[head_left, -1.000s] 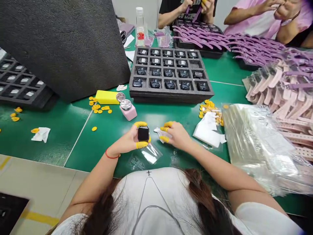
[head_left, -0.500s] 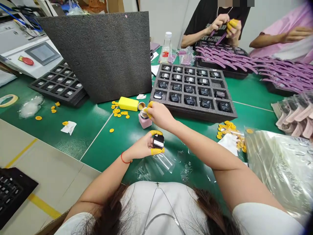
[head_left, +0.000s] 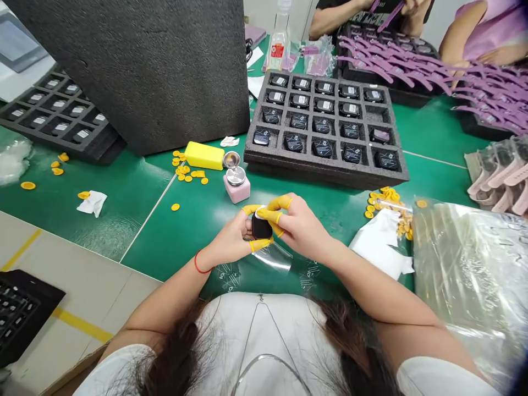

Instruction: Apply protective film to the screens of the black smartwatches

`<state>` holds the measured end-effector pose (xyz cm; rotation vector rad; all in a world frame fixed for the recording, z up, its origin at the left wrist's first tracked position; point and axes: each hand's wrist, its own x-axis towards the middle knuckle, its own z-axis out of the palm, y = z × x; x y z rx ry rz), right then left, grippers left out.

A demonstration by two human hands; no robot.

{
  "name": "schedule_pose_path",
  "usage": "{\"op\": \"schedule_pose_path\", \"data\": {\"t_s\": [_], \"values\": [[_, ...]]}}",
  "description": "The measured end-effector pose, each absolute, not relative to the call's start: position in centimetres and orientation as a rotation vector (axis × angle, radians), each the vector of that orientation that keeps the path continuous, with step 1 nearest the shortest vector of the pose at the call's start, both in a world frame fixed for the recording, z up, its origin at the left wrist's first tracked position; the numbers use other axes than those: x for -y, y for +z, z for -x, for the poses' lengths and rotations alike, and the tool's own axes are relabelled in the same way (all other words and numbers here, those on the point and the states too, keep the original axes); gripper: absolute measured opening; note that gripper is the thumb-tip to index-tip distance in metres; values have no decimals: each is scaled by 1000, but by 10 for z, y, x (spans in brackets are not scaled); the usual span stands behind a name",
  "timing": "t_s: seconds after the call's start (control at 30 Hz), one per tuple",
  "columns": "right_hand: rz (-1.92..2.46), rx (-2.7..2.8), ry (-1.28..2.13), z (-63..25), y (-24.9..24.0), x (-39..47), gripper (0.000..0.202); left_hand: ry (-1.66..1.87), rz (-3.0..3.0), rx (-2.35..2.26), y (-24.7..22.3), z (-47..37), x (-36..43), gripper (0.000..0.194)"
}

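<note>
My left hand (head_left: 235,235), with yellow finger cots on its thumb and a finger, grips a black square watch body (head_left: 261,228) by its edges. Yellow cots also cover fingers of my right hand (head_left: 295,225), which pinches a small white wipe (head_left: 260,211) against the top of the watch body. Beyond my hands stands a pink pump bottle (head_left: 237,190) with a round metal top, its lid tipped back. Clear film pieces (head_left: 274,257) lie on the green table (head_left: 181,242) beneath my hands.
A black foam tray (head_left: 330,168) of watch bodies lies ahead, with an upright foam board (head_left: 177,77) left of it. Nearby are a yellow bottle (head_left: 205,156), scattered finger cots (head_left: 181,170), white wipes (head_left: 377,250) and plastic bags (head_left: 462,275). Co-workers handle purple straps (head_left: 396,60) across the table.
My right hand has left the pink bottle's top and come back to the watch body, with the white wipe now against it. My view has tilted down.
</note>
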<state>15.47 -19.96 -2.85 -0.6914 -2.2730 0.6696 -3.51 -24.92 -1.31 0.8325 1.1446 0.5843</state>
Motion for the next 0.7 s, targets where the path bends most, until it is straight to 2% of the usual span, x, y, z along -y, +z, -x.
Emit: {"op": "schedule_pose_path", "data": {"t_s": [0.17,0.57,0.7], "values": [[673,2269,525,-149,-39,221,16,590,-895,-1133,-20,35,252,57],[804,2185,695,-152,-38,231,11,593,-919,-1151,-23,34,254,57],[867,2143,642,-152,-42,226,15,542,-933,-1163,-25,33,255,57]]}}
